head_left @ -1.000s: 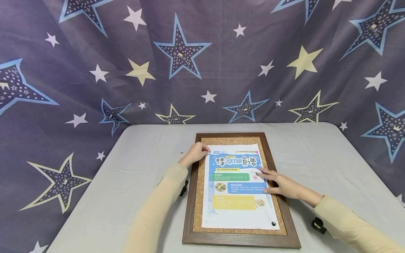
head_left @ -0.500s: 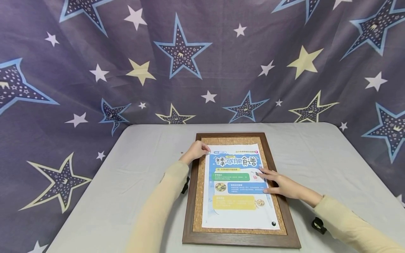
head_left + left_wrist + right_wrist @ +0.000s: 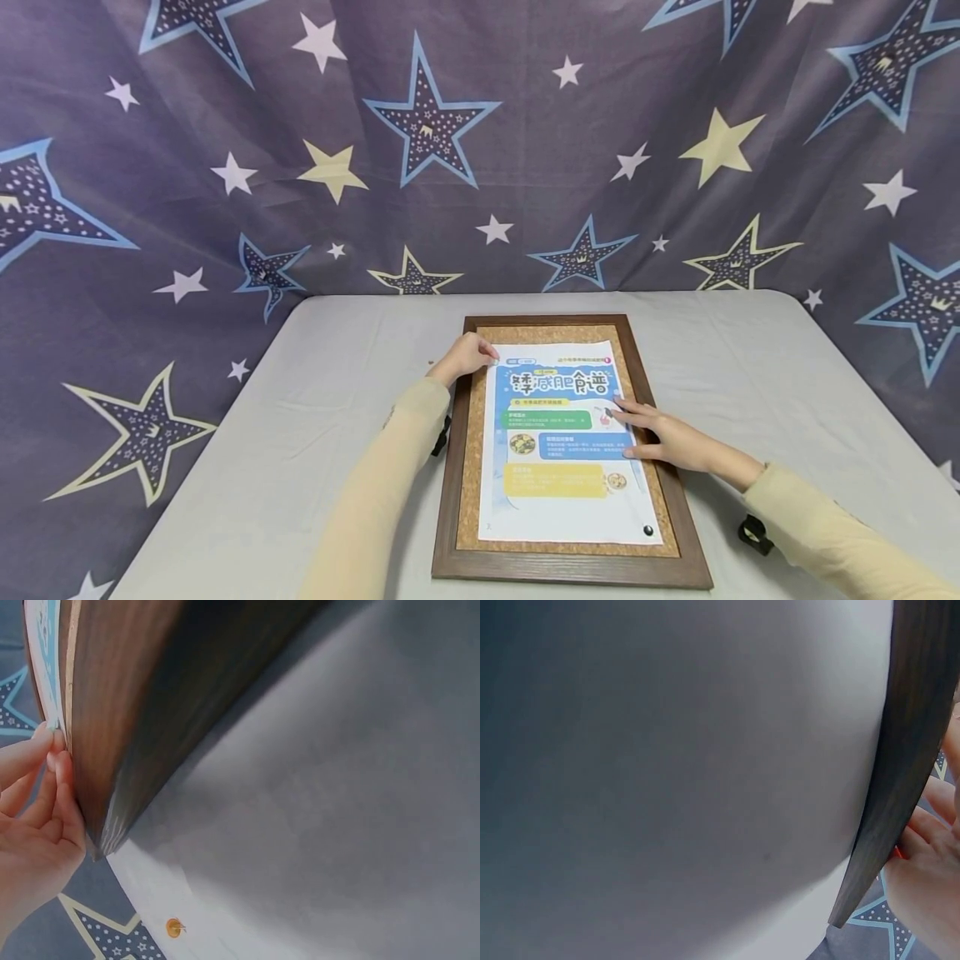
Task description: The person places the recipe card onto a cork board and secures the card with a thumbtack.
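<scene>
A printed sheet [image 3: 562,517] with colored blocks and Chinese lettering lies on a brown-framed cork board [image 3: 555,333]. At the sheet's top left corner, my left hand [image 3: 465,357] pinches a small pale push pin, mostly covered by the fingertips. The left wrist view shows this hand [image 3: 45,802] beside the wooden frame [image 3: 112,697]. My right hand [image 3: 675,442] rests with spread fingers on the sheet's right side, its palm over the frame. A black push pin [image 3: 648,530] sits at the sheet's lower right corner. A small red spot by the right palm is unclear.
The board lies on a table with a pale grey cloth [image 3: 360,350]. An orange push pin [image 3: 175,928] lies on the cloth left of the frame. Behind the table hangs a dark curtain [image 3: 525,158] with stars. Black wrist devices [image 3: 755,534] show below the sleeves.
My left hand and forearm have shifted very slightly upward, with the fingertips staying at the sheet's corner. The right hand, sheet and board hold still.
</scene>
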`<state>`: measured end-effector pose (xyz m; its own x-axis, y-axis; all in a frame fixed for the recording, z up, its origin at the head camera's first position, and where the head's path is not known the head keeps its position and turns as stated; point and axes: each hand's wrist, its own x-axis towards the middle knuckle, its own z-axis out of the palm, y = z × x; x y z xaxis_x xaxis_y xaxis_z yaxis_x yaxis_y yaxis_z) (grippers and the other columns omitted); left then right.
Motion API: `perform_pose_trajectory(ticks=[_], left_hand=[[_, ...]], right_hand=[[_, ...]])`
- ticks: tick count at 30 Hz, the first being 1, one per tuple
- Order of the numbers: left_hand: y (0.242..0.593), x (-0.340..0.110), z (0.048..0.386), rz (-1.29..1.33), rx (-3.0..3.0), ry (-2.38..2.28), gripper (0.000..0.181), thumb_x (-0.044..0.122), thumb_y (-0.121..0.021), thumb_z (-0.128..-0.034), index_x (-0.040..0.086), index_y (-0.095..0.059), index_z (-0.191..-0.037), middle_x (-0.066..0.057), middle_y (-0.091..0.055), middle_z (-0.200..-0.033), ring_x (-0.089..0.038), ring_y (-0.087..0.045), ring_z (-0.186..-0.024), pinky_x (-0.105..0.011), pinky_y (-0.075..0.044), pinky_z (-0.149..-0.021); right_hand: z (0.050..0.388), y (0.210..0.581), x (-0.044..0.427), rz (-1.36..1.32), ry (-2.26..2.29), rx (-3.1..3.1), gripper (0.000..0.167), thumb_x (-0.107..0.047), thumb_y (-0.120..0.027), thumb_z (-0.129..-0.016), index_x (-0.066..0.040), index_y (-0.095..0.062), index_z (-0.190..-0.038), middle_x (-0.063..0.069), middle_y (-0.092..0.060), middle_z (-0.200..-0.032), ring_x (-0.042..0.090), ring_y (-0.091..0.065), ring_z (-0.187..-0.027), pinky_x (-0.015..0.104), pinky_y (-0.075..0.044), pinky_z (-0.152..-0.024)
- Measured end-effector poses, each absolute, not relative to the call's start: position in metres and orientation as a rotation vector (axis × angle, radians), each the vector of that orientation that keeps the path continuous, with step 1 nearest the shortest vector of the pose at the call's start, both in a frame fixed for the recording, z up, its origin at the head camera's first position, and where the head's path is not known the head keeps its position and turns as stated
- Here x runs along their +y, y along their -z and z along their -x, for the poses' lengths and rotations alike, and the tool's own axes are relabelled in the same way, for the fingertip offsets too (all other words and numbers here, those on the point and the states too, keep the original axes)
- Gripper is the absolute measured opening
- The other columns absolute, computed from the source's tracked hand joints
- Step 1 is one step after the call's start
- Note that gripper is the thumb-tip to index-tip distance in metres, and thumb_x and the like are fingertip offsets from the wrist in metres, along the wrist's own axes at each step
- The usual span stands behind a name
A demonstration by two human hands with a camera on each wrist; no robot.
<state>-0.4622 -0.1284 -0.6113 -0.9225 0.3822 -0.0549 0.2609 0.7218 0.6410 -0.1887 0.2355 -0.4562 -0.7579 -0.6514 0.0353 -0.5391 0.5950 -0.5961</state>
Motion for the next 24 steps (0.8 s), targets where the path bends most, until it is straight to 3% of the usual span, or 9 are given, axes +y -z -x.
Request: perform_pose_trajectory(ticks=[3, 7, 10, 13, 15, 19, 24], left_hand=[[0.643, -0.132, 0.487, -0.530, 2.768, -0.980, 0.005, 0.030, -0.068, -0.0768, 0.031, -0.067, -0.072, 0.014, -0.062, -0.077, -0.008, -0.056, -0.069, -0.026, -0.046, -0.058], [0.630, -0.128, 0.475, -0.505, 2.790, -0.978, 0.005, 0.024, -0.067, -0.0783, 0.026, -0.068, -0.074, 0.012, -0.062, -0.076, -0.009, -0.056, -0.069, -0.026, -0.046, -0.058], [0.638, -0.129, 0.481, -0.488, 2.790, -0.982, 0.004, 0.025, -0.067, -0.0781, 0.025, -0.069, -0.075, 0.011, -0.062, -0.076, -0.009, -0.056, -0.069, -0.027, -0.046, -0.058], [0.688, -0.136, 0.521, -0.503, 2.803, -0.967, 0.004, 0.031, -0.068, -0.0768, 0.027, -0.069, -0.076, 0.013, -0.061, -0.078, -0.009, -0.056, -0.068, -0.028, -0.047, -0.057], [0.695, -0.137, 0.526, -0.518, 2.827, -0.956, 0.004, 0.032, -0.067, -0.0769, 0.028, -0.069, -0.075, 0.014, -0.061, -0.079, -0.008, -0.055, -0.068, -0.027, -0.046, -0.056], [0.634, -0.126, 0.478, -0.507, 2.831, -0.953, 0.008, 0.019, -0.065, -0.0798, 0.023, -0.069, -0.074, 0.007, -0.062, -0.081, -0.010, -0.054, -0.068, -0.026, -0.044, -0.056], [0.490, -0.100, 0.364, -0.359, 2.774, -0.972, 0.011, 0.003, -0.059, -0.0821, 0.007, -0.069, -0.081, -0.007, -0.063, -0.089, -0.018, -0.056, -0.074, -0.029, -0.045, -0.061]], right_hand=[[0.189, 0.456, 0.235, 0.986, 0.876, 2.645, 0.063, -0.032, -0.059, -0.083, 0.006, -0.039, -0.129, 0.026, -0.025, -0.138, 0.050, -0.021, -0.122, 0.060, -0.026, -0.093], [0.189, 0.456, 0.234, 0.973, 0.859, 2.657, 0.063, -0.032, -0.059, -0.082, 0.005, -0.039, -0.130, 0.026, -0.025, -0.138, 0.050, -0.021, -0.122, 0.059, -0.026, -0.093], [0.188, 0.455, 0.234, 0.969, 0.851, 2.661, 0.063, -0.032, -0.059, -0.082, 0.005, -0.039, -0.129, 0.026, -0.026, -0.138, 0.050, -0.021, -0.122, 0.059, -0.026, -0.093], [0.188, 0.454, 0.234, 0.966, 0.845, 2.666, 0.063, -0.032, -0.059, -0.082, 0.005, -0.040, -0.129, 0.026, -0.026, -0.138, 0.050, -0.022, -0.122, 0.059, -0.027, -0.093], [0.188, 0.455, 0.234, 0.968, 0.840, 2.670, 0.063, -0.032, -0.059, -0.082, 0.004, -0.040, -0.129, 0.026, -0.026, -0.138, 0.050, -0.022, -0.122, 0.059, -0.027, -0.093], [0.188, 0.455, 0.234, 0.976, 0.854, 2.663, 0.063, -0.032, -0.060, -0.082, 0.004, -0.039, -0.130, 0.026, -0.025, -0.138, 0.050, -0.021, -0.122, 0.060, -0.026, -0.093], [0.188, 0.457, 0.235, 1.037, 0.876, 2.686, 0.062, -0.028, -0.061, -0.082, 0.005, -0.040, -0.129, 0.027, -0.027, -0.137, 0.053, -0.024, -0.119, 0.062, -0.027, -0.090]])
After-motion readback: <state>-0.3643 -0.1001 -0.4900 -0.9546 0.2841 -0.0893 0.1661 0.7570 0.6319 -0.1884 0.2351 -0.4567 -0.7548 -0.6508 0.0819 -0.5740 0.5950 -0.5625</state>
